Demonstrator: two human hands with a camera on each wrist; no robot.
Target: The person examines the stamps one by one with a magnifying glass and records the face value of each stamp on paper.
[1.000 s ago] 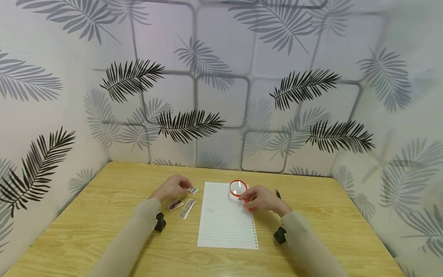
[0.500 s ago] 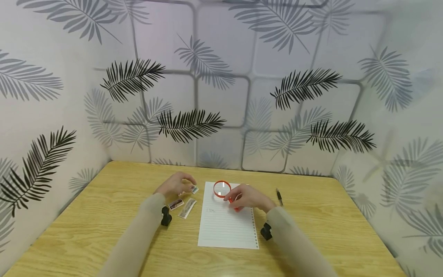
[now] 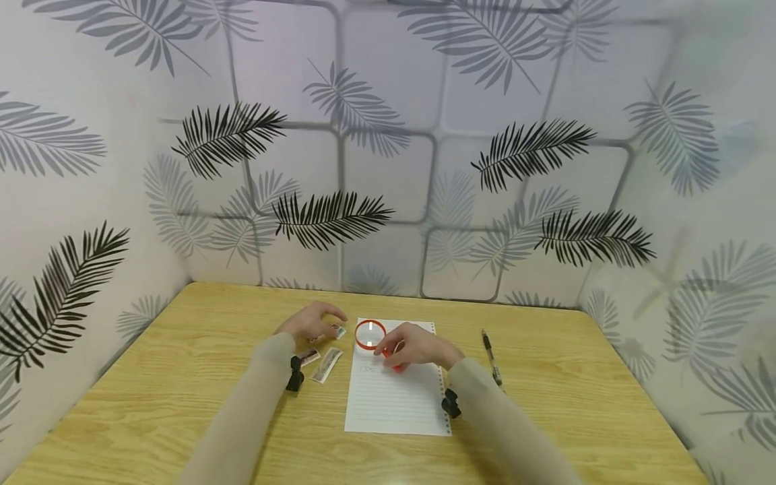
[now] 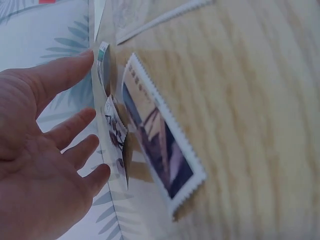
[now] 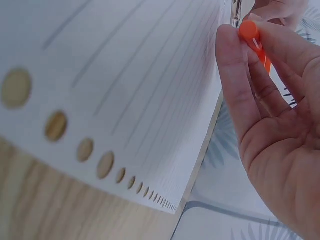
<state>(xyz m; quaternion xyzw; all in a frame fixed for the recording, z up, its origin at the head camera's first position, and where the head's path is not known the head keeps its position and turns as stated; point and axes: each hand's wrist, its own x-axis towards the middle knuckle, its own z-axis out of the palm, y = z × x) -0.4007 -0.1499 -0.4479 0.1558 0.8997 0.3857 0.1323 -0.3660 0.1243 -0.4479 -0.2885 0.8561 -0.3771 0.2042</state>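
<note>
My right hand (image 3: pixel 418 345) grips the handle of a red-rimmed magnifying glass (image 3: pixel 370 335), its round lens above the upper left part of the lined sheet (image 3: pixel 394 407). In the right wrist view, the orange handle (image 5: pixel 248 31) is pinched between thumb and fingers. Over at the left, my left hand (image 3: pixel 308 322) is spread loosely beside several postage stamps and holds nothing. The left wrist view shows a stamp with a dark picture (image 4: pixel 162 145) near the fingers. A flowered stamp (image 4: pixel 116 132) lies behind it. Another long stamp (image 3: pixel 327 365) lies left of the paper.
A black pen (image 3: pixel 491 357) lies to the right of the sheet, partly behind the right forearm. The sheet has a row of punched holes down its right edge and faint writing at its left. A patterned wall (image 3: pixel 388 269) rises behind the wooden table (image 3: pixel 182 391).
The magnifying glass has moved left in my right hand, from the sheet's right edge towards the stamps. More of the pen shows now. My left hand has shifted slightly right.
</note>
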